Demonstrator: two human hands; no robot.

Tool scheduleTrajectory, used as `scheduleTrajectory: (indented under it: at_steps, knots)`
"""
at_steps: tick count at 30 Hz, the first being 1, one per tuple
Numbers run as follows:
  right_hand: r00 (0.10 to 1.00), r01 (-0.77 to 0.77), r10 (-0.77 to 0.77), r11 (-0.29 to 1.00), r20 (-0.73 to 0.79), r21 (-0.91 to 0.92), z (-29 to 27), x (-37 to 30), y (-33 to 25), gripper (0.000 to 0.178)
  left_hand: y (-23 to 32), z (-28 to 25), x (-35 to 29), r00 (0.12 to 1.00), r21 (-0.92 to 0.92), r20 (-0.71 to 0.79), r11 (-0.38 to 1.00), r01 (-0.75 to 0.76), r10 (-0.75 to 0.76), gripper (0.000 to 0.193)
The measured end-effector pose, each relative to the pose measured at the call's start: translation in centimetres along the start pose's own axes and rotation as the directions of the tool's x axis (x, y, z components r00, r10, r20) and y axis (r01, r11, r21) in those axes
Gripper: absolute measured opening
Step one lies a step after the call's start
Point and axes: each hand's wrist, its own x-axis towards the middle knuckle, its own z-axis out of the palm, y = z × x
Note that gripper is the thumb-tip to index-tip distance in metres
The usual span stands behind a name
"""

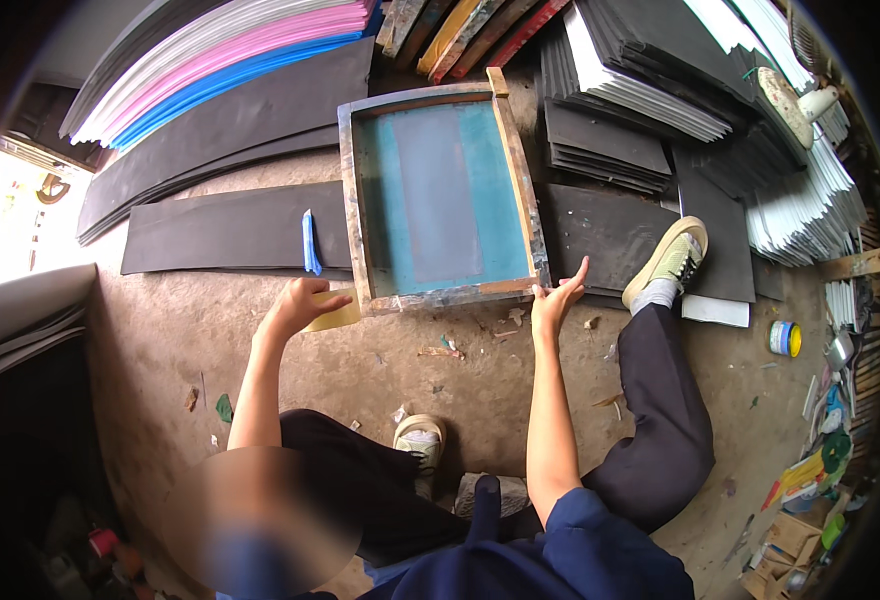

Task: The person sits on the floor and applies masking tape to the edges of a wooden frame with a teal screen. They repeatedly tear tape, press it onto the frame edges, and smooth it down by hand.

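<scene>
A wooden screen-printing frame (447, 297) with teal and grey-blue mesh lies in front of me, over dark sheets. Near its lower left corner my left hand (298, 304) is closed on a flat yellowish piece (336, 317), whose exact kind I cannot make out. At the frame's lower right corner is my right hand (557, 299), its thumb touching the wood and its fingers stretched out. Left of the frame, a narrow blue strip-like thing (309, 242) rests on a long black sheet (225, 228).
Stacks of black, white, pink and blue sheets (230, 62) stand at the back left. More sheets (610, 140) pile up at the right. Several wooden pieces (465, 35) lean at the back. A yellow-and-blue tub (785, 338) sits on the littered floor (460, 380) near my outstretched foot (672, 255).
</scene>
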Motion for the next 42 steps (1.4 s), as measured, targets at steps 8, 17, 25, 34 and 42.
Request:
scheduleTrajectory:
  at_steps: [8,17,25,34,42]
  knots:
    - [0.998,0.055,-0.058,0.992,-0.029,-0.111,0.6,0.2,-1.8,0.099,0.1,0.2,1.2,1.0,0.011,0.015,1.0,0.022,-0.022,0.054]
    - [0.997,0.067,-0.073,0.986,-0.03,-0.155,0.9,0.3,-1.5,0.097,0.3,0.2,1.3,0.995,-0.005,0.066,0.997,0.071,-0.071,0.053]
    - [0.998,0.063,-0.067,0.981,-0.017,-0.186,1.5,0.9,-0.7,0.105,0.8,0.0,1.5,0.965,0.023,0.179,0.982,0.189,-0.19,0.054]
    - [1.0,-0.004,0.01,0.973,0.025,-0.232,1.2,1.1,-0.9,0.099,0.0,0.0,0.6,0.968,-0.066,0.2,0.983,0.169,-0.153,0.058]
    - [0.999,0.008,-0.015,0.976,-0.03,-0.219,1.6,1.2,0.2,0.1,0.1,0.0,0.7,0.962,-0.05,0.214,0.982,0.184,-0.17,0.06]
